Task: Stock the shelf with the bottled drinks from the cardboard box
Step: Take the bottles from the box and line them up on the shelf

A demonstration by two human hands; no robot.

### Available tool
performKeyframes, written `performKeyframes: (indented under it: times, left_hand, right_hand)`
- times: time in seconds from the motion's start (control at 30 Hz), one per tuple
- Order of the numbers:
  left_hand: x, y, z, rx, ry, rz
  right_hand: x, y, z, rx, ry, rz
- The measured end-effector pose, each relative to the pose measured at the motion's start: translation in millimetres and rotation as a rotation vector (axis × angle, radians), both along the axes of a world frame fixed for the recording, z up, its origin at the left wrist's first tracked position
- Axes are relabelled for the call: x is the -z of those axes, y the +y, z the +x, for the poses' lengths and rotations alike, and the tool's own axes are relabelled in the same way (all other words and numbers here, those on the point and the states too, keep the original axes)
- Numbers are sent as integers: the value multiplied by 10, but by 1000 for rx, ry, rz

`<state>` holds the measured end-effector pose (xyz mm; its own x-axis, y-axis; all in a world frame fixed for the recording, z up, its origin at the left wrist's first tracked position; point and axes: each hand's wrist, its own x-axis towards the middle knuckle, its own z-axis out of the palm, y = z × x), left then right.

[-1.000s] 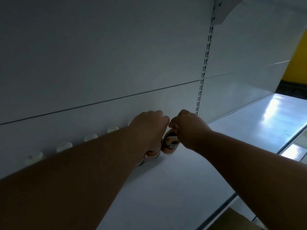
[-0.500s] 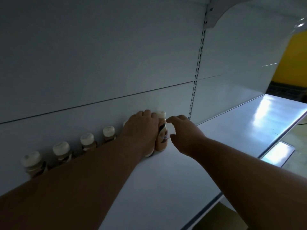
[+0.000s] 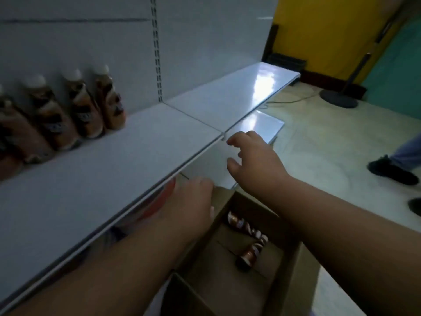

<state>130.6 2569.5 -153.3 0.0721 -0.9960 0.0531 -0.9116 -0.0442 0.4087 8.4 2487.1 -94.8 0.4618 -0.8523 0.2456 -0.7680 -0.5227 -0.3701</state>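
Several brown bottled drinks with white caps stand in a row at the back left of the white shelf. Below its front edge sits an open cardboard box. Two brown bottles lie on their sides in the box. My left hand hangs just under the shelf edge, over the box's far left corner, holding nothing. My right hand hovers above the box's far side with fingers spread and relaxed, empty.
A lower white shelf juts out beyond my right hand. Another person's dark shoes stand on the pale floor at the right. A round black stand base and a yellow wall are at the back right.
Both hands have let go of the bottles at the shelf back and pulled down toward the box. The view has dropped from the shelf wall to the shelf edge and box.
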Motion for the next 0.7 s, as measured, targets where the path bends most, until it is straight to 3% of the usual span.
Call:
performKeyframes:
  times: [0.2, 0.47, 0.7]
  left_hand:
    - [989, -209, -913, 65, 52, 254]
    - [2347, -882, -1513, 152, -30, 599]
    - [3270, -1417, -1738, 157, 10, 668]
  right_hand:
    - [1030, 7, -952, 158, 118, 275]
    - [2421, -526, -1636, 279, 149, 534]
    - [3382, -1027, -1700, 301, 218, 753]
